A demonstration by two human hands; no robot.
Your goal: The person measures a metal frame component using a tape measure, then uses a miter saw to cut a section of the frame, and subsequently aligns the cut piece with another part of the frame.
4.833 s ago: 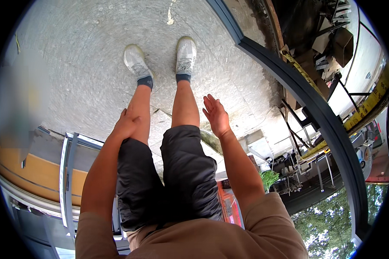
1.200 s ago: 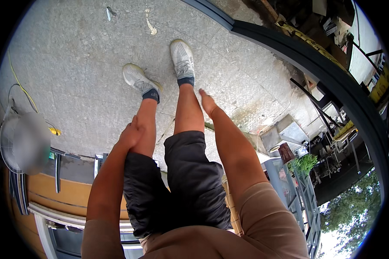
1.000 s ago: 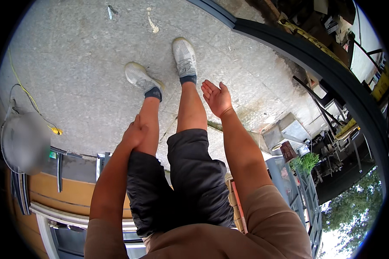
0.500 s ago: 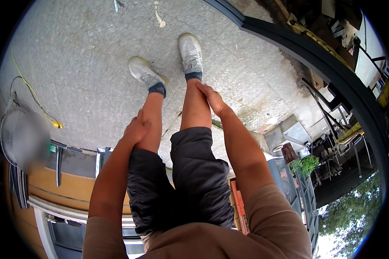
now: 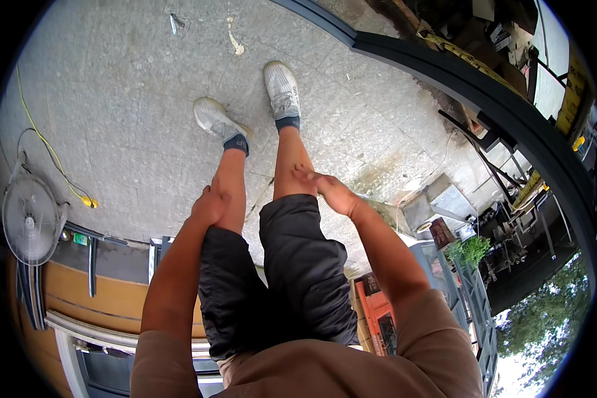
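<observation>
My left hand [image 5: 211,204] lies on my left leg [image 5: 233,176] just below the knee, its fingers along the outer side of the shin and holding nothing. Across the upper part of my right shin [image 5: 289,152] rests my right hand [image 5: 331,188], with its fingers stretched out and no object in it. Both legs extend forward from black shorts [image 5: 292,259]. The left shoe [image 5: 217,118] and right shoe [image 5: 282,87], both pale grey, are on the grey floor [image 5: 139,119], the right one farther forward.
A standing fan [image 5: 30,222] is at the left, near a yellow cord connector [image 5: 89,201] on the floor. A dark curved-looking beam [image 5: 438,63] crosses the upper right, with clutter beyond it. A green plant [image 5: 471,252] and an orange-red object [image 5: 378,308] stand at the right.
My right hand has slid up the shin from near the ankle toward the knee. My left hand stays on the left leg. The view has shifted slightly, and the fan shows more sharply.
</observation>
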